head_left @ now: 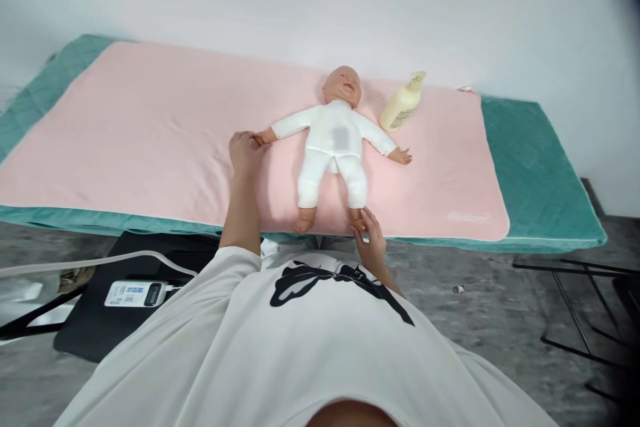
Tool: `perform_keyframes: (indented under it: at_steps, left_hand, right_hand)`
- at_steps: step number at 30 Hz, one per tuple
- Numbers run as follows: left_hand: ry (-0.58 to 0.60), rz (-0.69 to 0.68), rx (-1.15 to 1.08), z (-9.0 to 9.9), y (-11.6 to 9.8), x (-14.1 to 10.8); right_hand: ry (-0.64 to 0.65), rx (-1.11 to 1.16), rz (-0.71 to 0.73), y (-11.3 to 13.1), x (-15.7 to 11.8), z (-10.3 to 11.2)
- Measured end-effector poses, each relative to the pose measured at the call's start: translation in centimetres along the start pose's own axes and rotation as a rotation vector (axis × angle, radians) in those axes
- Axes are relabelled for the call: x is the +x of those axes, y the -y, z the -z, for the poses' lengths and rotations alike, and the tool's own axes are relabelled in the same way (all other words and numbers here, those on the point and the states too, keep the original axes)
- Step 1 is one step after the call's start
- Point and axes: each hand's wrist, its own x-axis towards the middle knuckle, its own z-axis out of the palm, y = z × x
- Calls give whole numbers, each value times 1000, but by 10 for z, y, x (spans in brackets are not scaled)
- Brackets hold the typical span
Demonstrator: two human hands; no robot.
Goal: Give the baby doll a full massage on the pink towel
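Note:
A baby doll (pixel 334 137) with a white cloth body lies face up on a pink sheet (pixel 150 127), its arms spread and its head toward the wall. My left hand (pixel 246 152) is closed around the fingers of the doll's hand at the left. Near the sheet's front edge, my right hand (pixel 369 237) holds the doll's right-side foot between thumb and fingers. A pale yellow pump bottle (pixel 401 107) lies tilted beside the doll's head and shoulder, touched by neither hand.
The sheet covers a green quilted pad (pixel 543 170) against a white wall. Below on the left, a black chair (pixel 95 327) bears a white power bank (pixel 135 293) with a cable. Black metal legs (pixel 570 307) stand at the lower right.

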Motion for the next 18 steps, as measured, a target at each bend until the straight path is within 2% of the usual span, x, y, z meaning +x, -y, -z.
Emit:
perform_keyframes:
  at_steps: [4,6,11,15,18]
  left_hand:
    - [-41,131,-96,7,-13,-6]
    - [-63,125,-186,11,-20,-8]
    - [-136,-75,-319,14,-45,-10]
    - [-121,-212,-285,13,-75,-13]
    - [-100,-313,-219,6,-95,-19]
  right_hand:
    - [-33,37,-17,8,7,5]
    - [-71,52,-18,13,12,9]
    - [-181,118,16,16,24,20]
    - [-173,177,-54,14,35,25]
    - [-174,178,-45,12,47,25]
